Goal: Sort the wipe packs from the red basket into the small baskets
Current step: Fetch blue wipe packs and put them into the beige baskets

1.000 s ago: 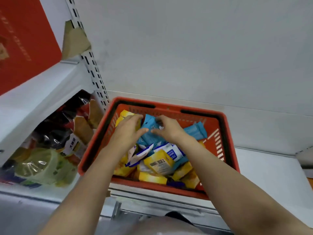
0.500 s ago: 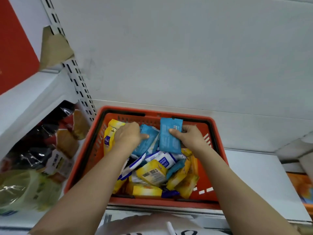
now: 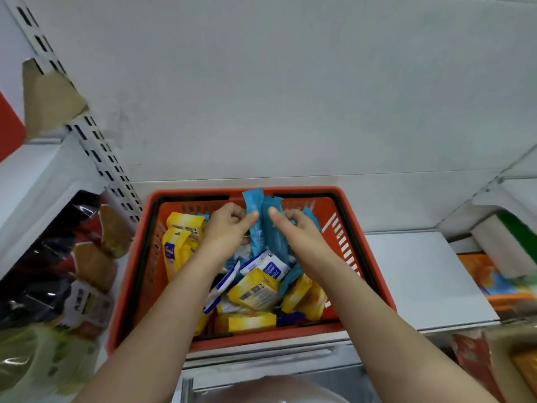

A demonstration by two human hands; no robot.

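Observation:
The red basket stands on a white shelf, filled with yellow wipe packs, white and blue packs and light blue ones. My left hand grips one upright blue wipe pack over the basket's far side. Beside it my right hand holds a second blue wipe pack, the two packs touching side by side. No small basket shows clearly in this view.
The white shelf extends to the right of the basket. Bagged snacks crowd the lower left shelf beside a slotted upright. Orange and green goods sit at the far right. A white back wall rises behind.
Both hands have lifted blue packs from the pile and brought them together upright above the basket's far rim. The camera has tilted, showing more of the right shelf.

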